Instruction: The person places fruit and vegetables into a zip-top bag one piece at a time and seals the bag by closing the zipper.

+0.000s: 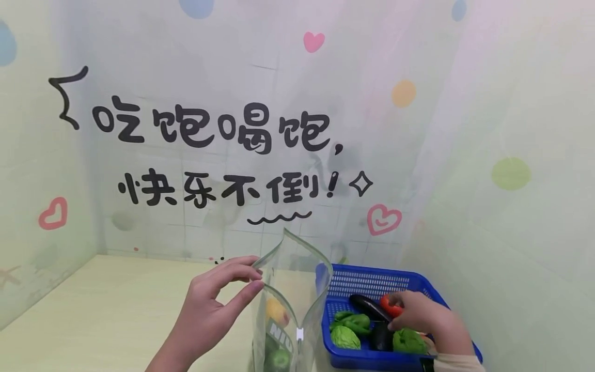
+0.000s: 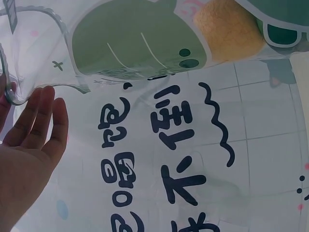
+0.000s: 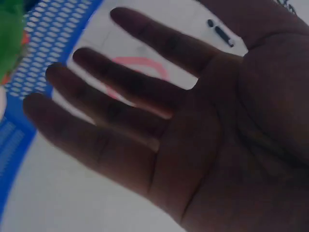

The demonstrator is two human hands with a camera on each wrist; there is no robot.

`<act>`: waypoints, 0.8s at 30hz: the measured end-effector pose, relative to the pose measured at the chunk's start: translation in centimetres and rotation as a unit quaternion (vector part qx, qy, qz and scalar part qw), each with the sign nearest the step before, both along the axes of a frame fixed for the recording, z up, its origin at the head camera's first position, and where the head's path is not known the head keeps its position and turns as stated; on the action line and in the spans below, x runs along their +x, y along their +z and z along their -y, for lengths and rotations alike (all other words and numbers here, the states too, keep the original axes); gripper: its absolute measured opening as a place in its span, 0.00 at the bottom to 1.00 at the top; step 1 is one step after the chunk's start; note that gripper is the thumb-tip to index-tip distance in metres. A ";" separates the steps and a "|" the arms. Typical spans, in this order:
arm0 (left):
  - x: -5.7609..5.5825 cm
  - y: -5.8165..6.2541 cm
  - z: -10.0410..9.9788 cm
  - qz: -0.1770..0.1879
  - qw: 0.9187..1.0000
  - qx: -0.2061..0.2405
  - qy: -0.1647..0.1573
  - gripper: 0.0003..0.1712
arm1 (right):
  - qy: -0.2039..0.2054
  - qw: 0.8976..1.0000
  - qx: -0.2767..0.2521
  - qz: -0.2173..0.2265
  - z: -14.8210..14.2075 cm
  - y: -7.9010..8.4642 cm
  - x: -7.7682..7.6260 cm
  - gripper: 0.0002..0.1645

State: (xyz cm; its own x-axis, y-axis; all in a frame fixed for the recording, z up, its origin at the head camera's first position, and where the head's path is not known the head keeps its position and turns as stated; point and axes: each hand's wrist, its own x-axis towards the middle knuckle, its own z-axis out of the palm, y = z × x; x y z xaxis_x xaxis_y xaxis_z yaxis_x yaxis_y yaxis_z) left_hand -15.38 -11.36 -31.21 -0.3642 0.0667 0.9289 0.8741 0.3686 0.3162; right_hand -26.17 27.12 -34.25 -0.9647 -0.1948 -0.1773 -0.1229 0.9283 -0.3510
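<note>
A clear zip bag (image 1: 304, 289) with a green rim and a white slider stands with its mouth spread. My left hand (image 1: 211, 305) pinches the left side of that rim between thumb and fingers. Through the bag's wall show an orange-yellow item (image 1: 277, 312) and a round green item (image 1: 280, 359). My right hand (image 1: 420, 315) is over the blue basket (image 1: 386, 361), near a red vegetable (image 1: 391, 306) and a dark, round item (image 1: 381, 337). Its fingers (image 3: 111, 111) look straight and spread in the right wrist view, with nothing held.
Inside the basket lie an eggplant (image 1: 370, 306), green peppers (image 1: 351, 323), a light green leafy ball (image 1: 345, 337) and another green vegetable (image 1: 409, 341). The pale tabletop (image 1: 121, 310) extends to the left. A printed curtain (image 1: 232, 62) forms the back wall.
</note>
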 end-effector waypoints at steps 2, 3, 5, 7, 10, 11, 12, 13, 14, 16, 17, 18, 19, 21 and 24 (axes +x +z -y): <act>0.1 0.2 -0.1 -0.001 1.000 0.000 -0.003 0.18 | -0.020 1.000 0.000 0.008 -0.7 -1.0 0.0 0.33; 0.0 0.2 -0.1 -0.003 1.000 -0.001 -0.001 0.18 | -0.024 1.000 0.002 0.010 -1.0 -1.5 0.0 0.33; -0.2 0.0 -0.1 -0.001 1.000 -0.001 -0.001 0.18 | -0.032 0.999 0.006 0.014 -1.3 -2.2 -0.1 0.32; -0.5 -0.4 0.0 0.007 1.000 -0.001 -0.001 0.18 | -0.041 0.999 0.007 0.020 -1.6 -2.8 -0.1 0.30; -1.1 -1.2 0.2 0.023 1.000 -0.003 -0.001 0.18 | -0.054 0.998 0.006 0.035 -1.8 -3.3 0.0 0.29; -1.2 -1.5 0.3 0.026 1.000 -0.004 0.001 0.18 | -0.058 0.998 0.004 0.039 -1.8 -3.4 0.0 0.29; -1.4 -1.6 0.4 0.026 1.000 -0.004 0.002 0.17 | -0.058 0.997 0.003 0.042 -1.8 -3.5 0.0 0.29; -1.5 -1.8 0.5 0.027 1.000 -0.005 0.003 0.17 | -0.059 0.997 0.002 0.045 -1.8 -3.5 0.1 0.29; -1.5 -1.9 0.5 0.029 1.000 -0.005 0.004 0.17 | -0.061 0.997 -0.001 0.048 -1.8 -3.5 0.1 0.29; -1.6 -2.0 0.6 0.028 1.000 -0.005 0.004 0.17 | -0.064 0.997 -0.006 0.050 -1.7 -3.5 0.1 0.29; -1.6 -2.0 0.6 0.029 1.000 -0.005 0.004 0.17 | -0.065 0.997 -0.008 0.051 -1.7 -3.4 0.1 0.28; -1.6 -2.0 0.6 0.028 1.000 -0.005 0.004 0.17 | -0.065 0.996 -0.009 0.053 -1.7 -3.3 0.0 0.28; -1.5 -2.0 0.6 0.030 1.000 -0.005 0.004 0.17 | -0.067 0.996 -0.011 0.055 -1.8 -3.3 0.0 0.27; -1.5 -1.9 0.5 0.029 1.000 -0.004 0.002 0.17 | -0.067 0.996 -0.014 0.059 -1.8 -3.2 -0.1 0.25; -1.5 -1.8 0.5 0.030 1.000 -0.004 0.001 0.17 | -0.063 0.996 -0.018 0.067 -2.0 -3.0 -0.3 0.22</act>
